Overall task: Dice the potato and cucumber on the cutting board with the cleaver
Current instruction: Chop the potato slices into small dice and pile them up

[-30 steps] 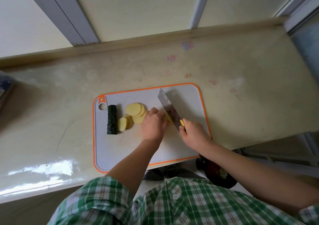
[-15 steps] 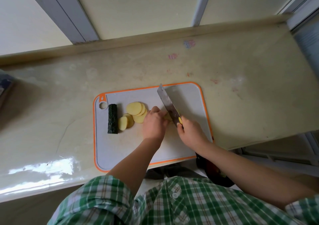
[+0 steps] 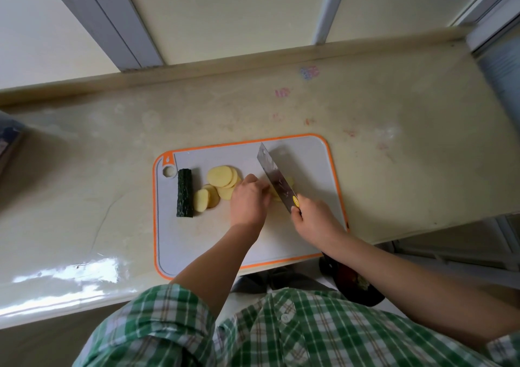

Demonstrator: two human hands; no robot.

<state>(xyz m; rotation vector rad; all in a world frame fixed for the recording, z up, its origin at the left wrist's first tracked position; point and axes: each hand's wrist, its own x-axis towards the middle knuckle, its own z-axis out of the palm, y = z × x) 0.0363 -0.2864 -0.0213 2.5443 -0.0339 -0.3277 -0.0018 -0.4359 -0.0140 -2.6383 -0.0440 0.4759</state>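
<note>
A grey cutting board (image 3: 304, 155) with an orange rim lies on the beige counter. A dark green cucumber piece (image 3: 185, 193) lies near its left end. Several round potato slices (image 3: 221, 179) lie fanned beside it. My left hand (image 3: 249, 200) has its fingers curled down on more potato, mostly hidden under the hand and blade. My right hand (image 3: 315, 219) grips the handle of the cleaver (image 3: 274, 179), whose blade stands edge-down against my left knuckles.
The counter (image 3: 394, 155) ends just right of the board, with a drop to the floor. A dark round container (image 3: 354, 285) sits below the counter edge by my right forearm. The wall ledge (image 3: 253, 60) runs behind.
The cleaver and my right hand have moved slightly between cuts at the potato. My left hand stays on the potato. The slices and cucumber have not moved.
</note>
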